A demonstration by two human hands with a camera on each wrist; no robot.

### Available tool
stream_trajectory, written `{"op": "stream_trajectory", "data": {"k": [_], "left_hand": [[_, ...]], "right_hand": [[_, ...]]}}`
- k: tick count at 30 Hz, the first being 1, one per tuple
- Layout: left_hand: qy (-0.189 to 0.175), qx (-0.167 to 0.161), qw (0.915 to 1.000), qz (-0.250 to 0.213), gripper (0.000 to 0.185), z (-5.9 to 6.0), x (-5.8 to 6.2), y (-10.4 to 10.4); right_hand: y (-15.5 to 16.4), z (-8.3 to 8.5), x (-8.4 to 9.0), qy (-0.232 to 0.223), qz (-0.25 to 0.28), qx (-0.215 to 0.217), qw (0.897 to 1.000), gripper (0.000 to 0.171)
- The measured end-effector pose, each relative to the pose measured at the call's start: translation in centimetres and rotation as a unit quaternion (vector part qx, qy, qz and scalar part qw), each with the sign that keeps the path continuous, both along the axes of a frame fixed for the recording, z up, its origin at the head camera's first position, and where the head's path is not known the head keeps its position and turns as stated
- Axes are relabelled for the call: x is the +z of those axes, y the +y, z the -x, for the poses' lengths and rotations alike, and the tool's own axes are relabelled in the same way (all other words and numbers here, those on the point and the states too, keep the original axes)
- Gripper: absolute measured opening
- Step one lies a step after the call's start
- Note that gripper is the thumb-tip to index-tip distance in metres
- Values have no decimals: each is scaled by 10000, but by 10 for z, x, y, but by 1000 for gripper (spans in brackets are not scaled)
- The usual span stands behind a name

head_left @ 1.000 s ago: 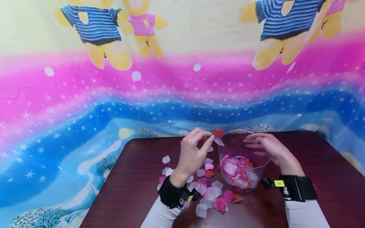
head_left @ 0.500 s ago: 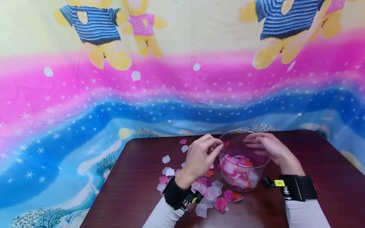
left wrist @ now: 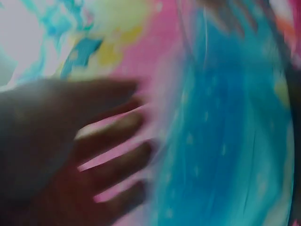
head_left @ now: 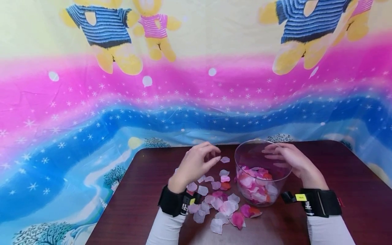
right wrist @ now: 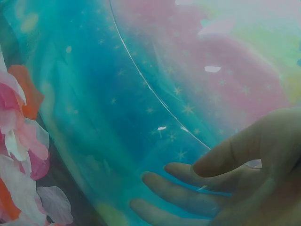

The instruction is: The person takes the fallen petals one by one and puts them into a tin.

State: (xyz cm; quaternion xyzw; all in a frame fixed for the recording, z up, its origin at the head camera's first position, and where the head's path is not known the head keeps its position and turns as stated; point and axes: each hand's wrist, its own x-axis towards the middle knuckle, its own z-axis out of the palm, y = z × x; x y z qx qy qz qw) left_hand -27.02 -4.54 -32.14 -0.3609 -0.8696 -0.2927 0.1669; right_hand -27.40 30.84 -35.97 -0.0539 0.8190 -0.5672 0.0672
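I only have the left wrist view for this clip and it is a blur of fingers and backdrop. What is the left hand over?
Observer: In the head view the left hand hangs above loose petals scattered on the dark table, fingers loosely curled, holding nothing I can see.
Operator: Is there a container anywhere?
Observer: Yes, a clear bowl stands on the table beside the scattered petals, partly filled with pink, white and orange petals.
Operator: And the other hand?
Observer: The right hand rests against the bowl's far side, its fingers straight along the wall; the right wrist view shows them through the clear plastic.
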Motion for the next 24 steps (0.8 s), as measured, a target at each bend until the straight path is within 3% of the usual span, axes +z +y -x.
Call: {"op": "stream_trajectory", "data": {"k": [4, 7, 10, 16, 20, 24], "left_hand": [[-987, -23, 9903, 974, 14, 9, -6, -20], [-1683, 65, 9762, 1369, 13, 18, -19, -23], [-2124, 73, 9642, 1584, 12, 27, -35, -19], [-2409, 295, 9522, 1855, 11, 35, -60, -7], [-2399, 525, 9459, 2119, 11, 35, -68, -1], [-2242, 624, 9453, 2286, 4, 36, -73, 0]], "right_hand": [[2, 0, 0, -26, 49, 26, 10000, 45], [3, 0, 0, -25, 83, 47, 10000, 44], [4, -1, -1, -4, 76, 56, 10000, 44], [4, -1, -1, 8, 103, 65, 9999, 45], [2, -1, 0, 9, 83, 61, 9999, 46], [1, 1, 0, 7, 65, 63, 10000, 46]]}}
